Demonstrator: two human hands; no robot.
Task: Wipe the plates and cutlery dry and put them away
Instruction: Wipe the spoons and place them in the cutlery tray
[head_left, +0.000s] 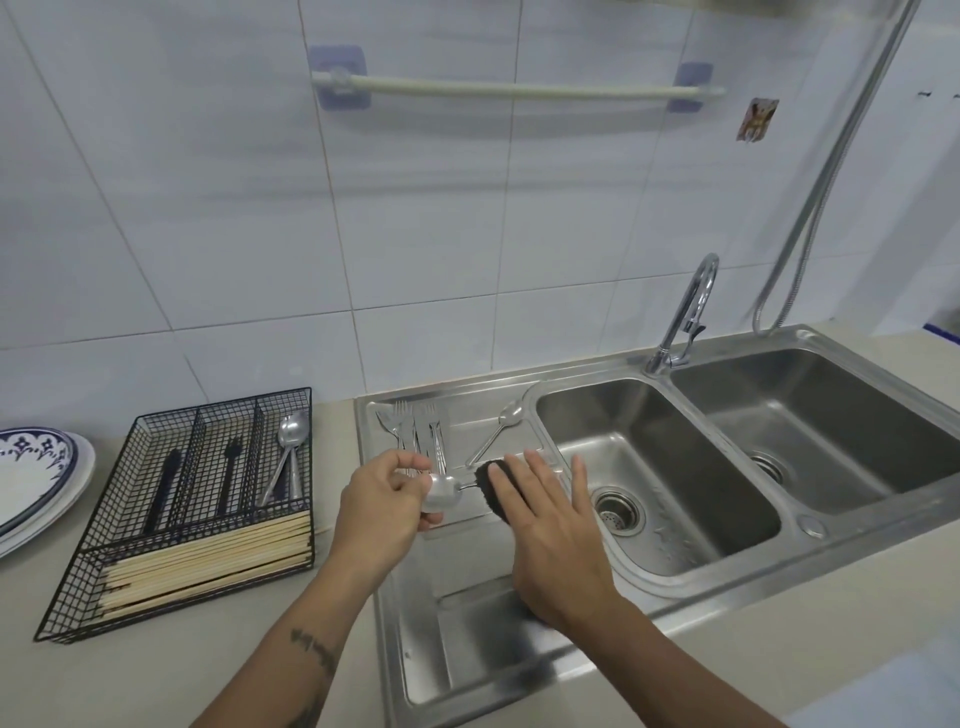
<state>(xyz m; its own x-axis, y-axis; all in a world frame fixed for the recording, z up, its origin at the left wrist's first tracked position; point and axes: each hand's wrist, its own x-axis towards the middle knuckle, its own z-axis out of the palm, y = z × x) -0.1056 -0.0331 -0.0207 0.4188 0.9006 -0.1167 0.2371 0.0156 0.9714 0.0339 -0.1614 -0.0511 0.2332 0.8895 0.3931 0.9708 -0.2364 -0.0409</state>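
Note:
My left hand (382, 499) pinches the bowl of a steel spoon (441, 493) over the sink's draining board (467, 623). My right hand (545, 525) holds a dark cloth (485, 488) around the spoon's handle, fingers stretched out over it. Several forks (415, 431) and another spoon (501, 431) lie on the draining board behind my hands. A black wire cutlery tray (197, 499) stands on the counter to the left, holding two spoons (288, 452), dark-handled utensils and a stack of wooden chopsticks (208, 566). Stacked plates (36, 478) with a blue pattern sit at the far left edge.
A double steel sink (675, 467) with a tap (685, 312) lies to the right. A towel rail (519, 91) hangs on the tiled wall. A metal hose (831, 171) runs down at the right. Beige counter (156, 675) runs along the front.

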